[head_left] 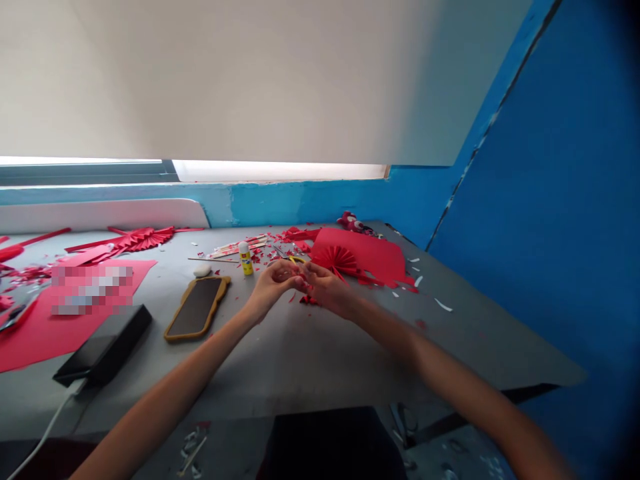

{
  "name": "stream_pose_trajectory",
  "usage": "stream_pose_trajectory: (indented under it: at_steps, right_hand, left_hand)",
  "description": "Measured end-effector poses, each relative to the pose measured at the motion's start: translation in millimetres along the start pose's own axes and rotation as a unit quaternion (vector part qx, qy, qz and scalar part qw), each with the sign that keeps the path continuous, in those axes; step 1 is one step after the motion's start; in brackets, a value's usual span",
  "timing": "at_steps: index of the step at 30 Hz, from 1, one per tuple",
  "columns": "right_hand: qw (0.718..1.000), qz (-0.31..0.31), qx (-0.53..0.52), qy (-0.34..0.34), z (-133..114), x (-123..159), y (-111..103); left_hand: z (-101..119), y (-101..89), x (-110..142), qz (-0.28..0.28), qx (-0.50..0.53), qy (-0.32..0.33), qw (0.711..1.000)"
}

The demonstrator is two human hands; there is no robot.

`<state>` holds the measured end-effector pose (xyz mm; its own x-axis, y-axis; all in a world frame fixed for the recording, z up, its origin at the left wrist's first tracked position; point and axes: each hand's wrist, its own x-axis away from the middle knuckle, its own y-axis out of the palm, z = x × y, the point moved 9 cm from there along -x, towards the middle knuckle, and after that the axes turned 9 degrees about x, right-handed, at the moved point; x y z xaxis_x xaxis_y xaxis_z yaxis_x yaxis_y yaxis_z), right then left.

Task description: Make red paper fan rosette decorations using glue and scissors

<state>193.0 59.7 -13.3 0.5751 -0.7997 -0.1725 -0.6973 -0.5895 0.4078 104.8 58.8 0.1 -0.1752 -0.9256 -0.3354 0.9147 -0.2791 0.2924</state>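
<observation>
1. Okay, left hand (273, 287) and right hand (326, 290) meet low over the grey table (280, 363); both are narrow, fingertips pinched together; anything held between them is hidden, so cannot tell what; a small clump of red paper scraps (307, 300) lies just under the right hand.
2. For fine fingertip work like this, best to keep the wrists low and steady and the forearms loose; the bare tabletop in front gives both arms room; the table's front edge (310, 399) is close to the forearms, with scraps on the floor (193, 453) below it.
3. Just beyond the hands: yellow-handled scissors (295, 259), a glue stick (245, 259), a red paper rosette (334, 261) on a cut red sheet (365, 255); wooden sticks (235, 248) lie behind the glue.
4. To the left: a phone in a tan case (197, 309), a black power bank (103, 345) with a white cable (45, 427), a red sheet (45, 333) partly blurred; a pleated red paper fan (135, 240) lies farther back.
5. Right side: loose white paper strips (443, 305) near the table edge; a blue wall (520, 267) bounds that side; a red plush toy (351, 222) sits at the back.
</observation>
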Motion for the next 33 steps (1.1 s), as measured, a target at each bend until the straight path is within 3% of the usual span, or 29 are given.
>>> stream_pose_trajectory:
  at_steps: [20,33]
  right_hand:
    - [0.996,-0.06,-0.058,0.031,5,4,5]
    - [0.996,-0.085,-0.011,0.036,5,7,13]
  left_hand:
    - [9,3.1,3,-0.012,-0.027,0.022,0.999]
    - [13,6.0,3,-0.02,-0.027,0.031,0.999]
